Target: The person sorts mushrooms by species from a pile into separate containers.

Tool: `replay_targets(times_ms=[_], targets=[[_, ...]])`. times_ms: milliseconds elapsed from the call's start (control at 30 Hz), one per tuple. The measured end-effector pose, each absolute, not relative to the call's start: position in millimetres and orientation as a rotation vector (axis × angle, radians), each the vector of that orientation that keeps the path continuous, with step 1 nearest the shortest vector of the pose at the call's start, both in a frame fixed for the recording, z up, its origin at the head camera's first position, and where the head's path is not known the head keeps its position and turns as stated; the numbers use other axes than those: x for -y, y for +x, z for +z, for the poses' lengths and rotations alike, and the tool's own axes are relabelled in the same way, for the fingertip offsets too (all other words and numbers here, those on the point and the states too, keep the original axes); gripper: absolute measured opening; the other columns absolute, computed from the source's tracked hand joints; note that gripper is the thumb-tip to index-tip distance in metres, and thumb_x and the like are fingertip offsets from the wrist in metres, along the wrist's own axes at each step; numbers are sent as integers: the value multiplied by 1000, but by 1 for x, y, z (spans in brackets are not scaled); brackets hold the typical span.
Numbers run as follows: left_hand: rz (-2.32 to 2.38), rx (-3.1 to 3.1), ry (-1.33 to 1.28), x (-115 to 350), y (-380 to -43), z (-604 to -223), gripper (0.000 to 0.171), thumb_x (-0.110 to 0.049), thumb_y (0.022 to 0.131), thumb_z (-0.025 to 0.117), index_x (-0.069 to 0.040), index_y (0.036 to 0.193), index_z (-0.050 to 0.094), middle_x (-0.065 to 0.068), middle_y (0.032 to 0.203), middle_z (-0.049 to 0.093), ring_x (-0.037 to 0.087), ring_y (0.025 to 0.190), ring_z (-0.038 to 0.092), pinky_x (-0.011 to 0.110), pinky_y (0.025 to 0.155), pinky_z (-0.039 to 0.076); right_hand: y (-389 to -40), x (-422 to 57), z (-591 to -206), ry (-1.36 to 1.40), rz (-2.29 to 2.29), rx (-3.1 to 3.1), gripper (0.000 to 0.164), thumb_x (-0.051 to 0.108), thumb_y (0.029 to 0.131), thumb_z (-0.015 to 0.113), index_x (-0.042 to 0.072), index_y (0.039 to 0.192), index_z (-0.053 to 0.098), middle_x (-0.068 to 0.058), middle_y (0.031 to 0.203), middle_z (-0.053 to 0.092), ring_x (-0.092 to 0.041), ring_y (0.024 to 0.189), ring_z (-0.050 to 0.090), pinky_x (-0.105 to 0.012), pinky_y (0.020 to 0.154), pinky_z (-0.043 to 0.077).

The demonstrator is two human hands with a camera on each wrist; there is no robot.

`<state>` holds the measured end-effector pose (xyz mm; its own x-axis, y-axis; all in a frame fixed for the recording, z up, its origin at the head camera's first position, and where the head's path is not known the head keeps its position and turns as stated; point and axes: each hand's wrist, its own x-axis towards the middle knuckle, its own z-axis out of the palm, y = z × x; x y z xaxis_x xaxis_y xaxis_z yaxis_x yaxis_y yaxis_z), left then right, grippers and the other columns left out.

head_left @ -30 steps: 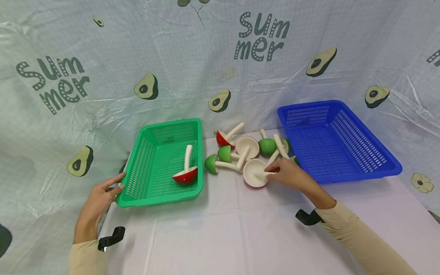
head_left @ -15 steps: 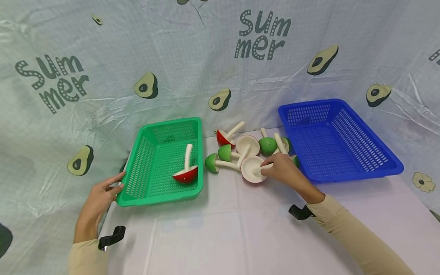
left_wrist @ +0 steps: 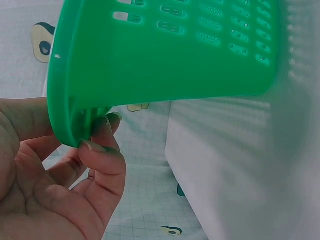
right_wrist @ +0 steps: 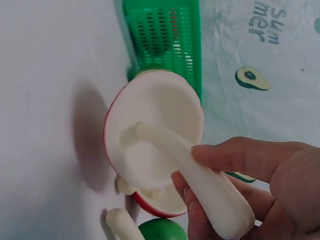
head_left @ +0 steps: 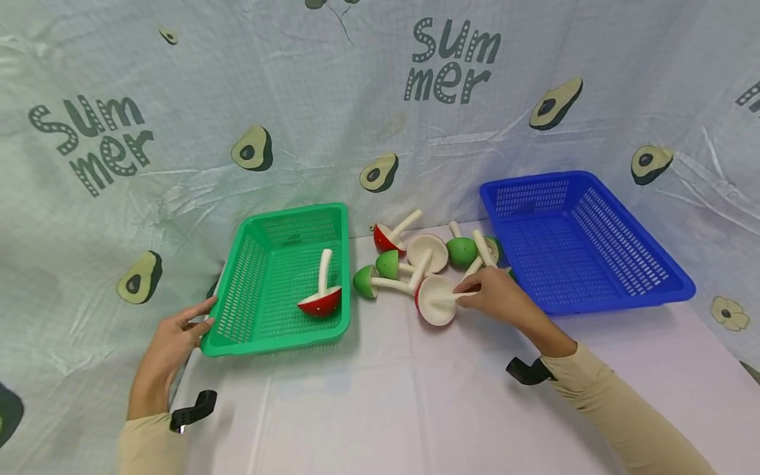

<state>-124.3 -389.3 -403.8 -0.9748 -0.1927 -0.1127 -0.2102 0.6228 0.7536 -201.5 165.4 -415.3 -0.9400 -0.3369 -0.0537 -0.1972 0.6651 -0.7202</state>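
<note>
My left hand grips the near left corner rim of a green basket, its fingers curled under the lip in the left wrist view. One red toy mushroom stands cap down inside that basket, stem up. My right hand pinches the white stem of another red-capped toy mushroom, whose pale hollow underside faces the hand. In the right wrist view this cap casts a shadow on the table and appears raised from it. Behind it lie more mushrooms, including a red one and a green one.
A blue basket stands at the right, close to the mushroom pile. Green mushrooms lie near the green basket's right side. A pale cloth covers the table, and a printed sheet hangs behind.
My right hand first shifts left and up with the red mushroom, then back right and down, and its cap tilts more upright, showing the red edge. The left hand stays put.
</note>
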Motion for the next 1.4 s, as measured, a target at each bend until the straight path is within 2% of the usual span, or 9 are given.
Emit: replay_targets(times_ms=[233,400,567,800,933,1167,1400], targets=[[1312,-2813,-351,390,-124,-405,54,-19,107,50,-10,158,35,20,146,42,7,83,52,26,65,49,-202,-159,-406,-452,-1312,-2627,21,15,87,79,5,106,80,-7,98,77,-15,86,67,-28,69,53],[1321,-2808,-349,390,-123,-404,54,-19,107,50,-9,158,36,20,146,42,7,83,52,26,66,49,-205,-153,-401,-528,-1411,-2605,19,14,86,81,9,104,81,-5,98,77,-15,82,63,-24,64,49],[1325,-2804,-351,391,-123,-405,53,-20,107,50,-9,158,36,19,145,43,6,83,53,26,66,50,-205,-147,-395,-545,-1481,-2555,20,17,86,82,12,105,81,-4,98,77,-17,83,63,-25,65,50],[1317,-2811,-347,391,-123,-405,53,-20,107,51,-10,157,36,19,144,44,6,83,54,26,66,50,-207,-138,-388,-500,-1536,-2503,17,21,86,82,17,103,80,-3,91,73,-19,67,53,-27,55,44],[1314,-2812,-350,391,-123,-405,54,-21,107,51,-10,158,36,20,144,44,6,83,55,26,67,50,-209,-133,-384,-521,-1546,-2469,19,23,88,81,17,105,80,-4,94,71,-19,63,48,-26,52,40],[1294,-2825,-338,392,-124,-405,53,-22,107,51,-11,158,37,20,144,44,6,83,55,25,67,50,-213,-119,-376,-608,-1573,-2467,19,21,88,81,15,106,80,-4,104,72,-22,85,60,-28,69,52],[1306,-2816,-341,391,-125,-404,54,-21,107,51,-11,158,37,21,146,44,6,83,55,25,67,50,-216,-102,-372,-668,-1627,-2450,17,21,87,81,17,104,81,-4,105,69,-22,82,59,-27,64,50]])
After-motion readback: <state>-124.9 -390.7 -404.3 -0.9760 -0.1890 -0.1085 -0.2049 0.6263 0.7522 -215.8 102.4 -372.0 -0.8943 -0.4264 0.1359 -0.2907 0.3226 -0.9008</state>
